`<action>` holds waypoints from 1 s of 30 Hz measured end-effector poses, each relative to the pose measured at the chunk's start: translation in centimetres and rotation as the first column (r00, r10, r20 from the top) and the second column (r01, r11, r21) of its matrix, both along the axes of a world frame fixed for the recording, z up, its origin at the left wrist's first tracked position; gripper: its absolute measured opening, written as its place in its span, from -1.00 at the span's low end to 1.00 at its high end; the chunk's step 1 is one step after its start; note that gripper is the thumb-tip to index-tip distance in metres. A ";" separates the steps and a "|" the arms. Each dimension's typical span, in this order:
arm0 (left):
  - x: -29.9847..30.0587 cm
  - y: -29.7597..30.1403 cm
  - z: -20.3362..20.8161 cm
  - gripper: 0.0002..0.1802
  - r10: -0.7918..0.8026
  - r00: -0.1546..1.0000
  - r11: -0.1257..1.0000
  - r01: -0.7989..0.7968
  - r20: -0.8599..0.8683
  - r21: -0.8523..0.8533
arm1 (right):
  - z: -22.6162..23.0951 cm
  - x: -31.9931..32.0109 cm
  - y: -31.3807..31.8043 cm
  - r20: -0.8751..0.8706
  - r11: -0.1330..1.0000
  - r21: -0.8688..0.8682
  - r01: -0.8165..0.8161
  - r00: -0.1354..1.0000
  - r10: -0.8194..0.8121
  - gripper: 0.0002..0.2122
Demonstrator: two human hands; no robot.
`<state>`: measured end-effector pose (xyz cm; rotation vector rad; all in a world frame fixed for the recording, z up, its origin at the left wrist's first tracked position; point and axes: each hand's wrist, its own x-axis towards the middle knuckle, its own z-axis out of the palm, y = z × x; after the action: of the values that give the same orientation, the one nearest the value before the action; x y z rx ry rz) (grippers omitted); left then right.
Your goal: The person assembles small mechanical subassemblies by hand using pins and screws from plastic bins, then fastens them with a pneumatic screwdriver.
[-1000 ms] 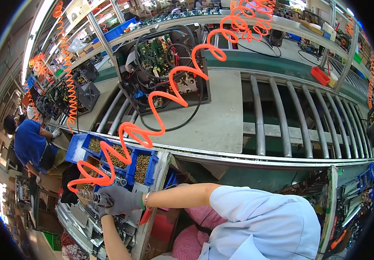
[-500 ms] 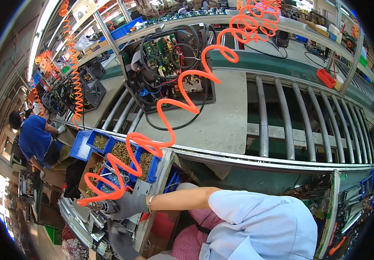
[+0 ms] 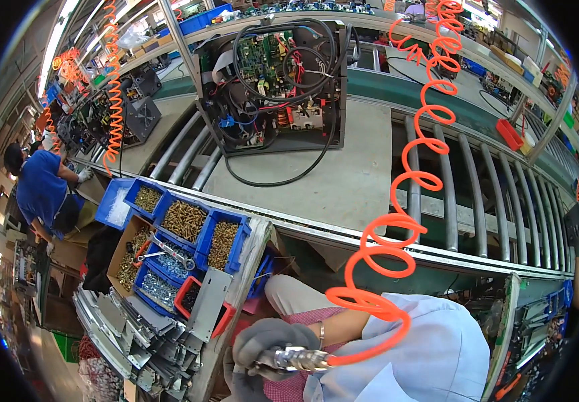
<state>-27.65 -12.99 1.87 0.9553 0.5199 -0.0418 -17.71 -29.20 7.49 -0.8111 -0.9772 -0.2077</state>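
1. A grey-gloved hand (image 3: 266, 348), low in the view at the person's lap, is gripping a silvery metal pneumatic tool (image 3: 296, 360) with fingers wrapped tightly round its body; which of the person's hands it is cannot be told.
2. A second gloved hand (image 3: 239, 383) is showing just below it at the frame's lower edge, touching the tool's underside; whether its fingers are closed or spread cannot be told.
3. A bright orange coiled air hose (image 3: 397, 228) is running from the tool's rear up across the conveyor toward the top of the view.
4. An open black machine chassis with green circuit boards and looped black cables (image 3: 276, 80) is standing on a grey board on the steel roller conveyor (image 3: 477, 194), well apart from the hands.
5. Blue plastic bins of brass-coloured screws (image 3: 183, 221) are sitting at the person's left, beside a cardboard box of small parts (image 3: 132, 258).
6. A flat grey sheet-metal bracket (image 3: 206, 305) is lying across a red bin near the hands.
7. A co-worker in a blue shirt (image 3: 38, 191) is working further left.
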 end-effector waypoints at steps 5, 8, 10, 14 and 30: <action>0.2 -0.6 -0.7 -0.43 -0.064 0.997 0.998 0.063 0.054 0.006 | 1.0 -0.2 -1.0 0.001 0.994 0.094 -0.050 0.999 0.051 -0.78; 0.2 -0.8 -1.5 -0.40 -0.106 0.989 0.992 0.113 0.105 -0.058 | -0.2 -0.4 -0.7 -0.024 0.979 0.181 -0.091 0.995 0.097 -0.74; 0.0 -0.9 -1.2 -0.39 -0.117 0.991 0.990 0.121 0.059 -0.066 | -0.4 -0.2 -0.8 -0.052 0.978 0.167 -0.127 0.989 0.137 -0.71; -0.7 -1.6 -0.3 -0.39 -0.124 0.991 0.992 0.124 0.047 -0.003 | -0.9 -0.9 -0.5 -0.107 0.976 0.203 -0.083 0.989 0.106 -0.69; -0.9 -0.9 -4.2 -0.54 0.042 0.996 0.979 -0.027 0.073 -0.201 | -1.5 -1.2 -0.9 -0.109 0.991 0.113 -0.072 0.991 0.084 -0.72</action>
<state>-28.59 -13.85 -2.31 0.7485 0.4521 -0.0256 -18.95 -30.09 6.00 -0.6765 -0.8813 -0.1444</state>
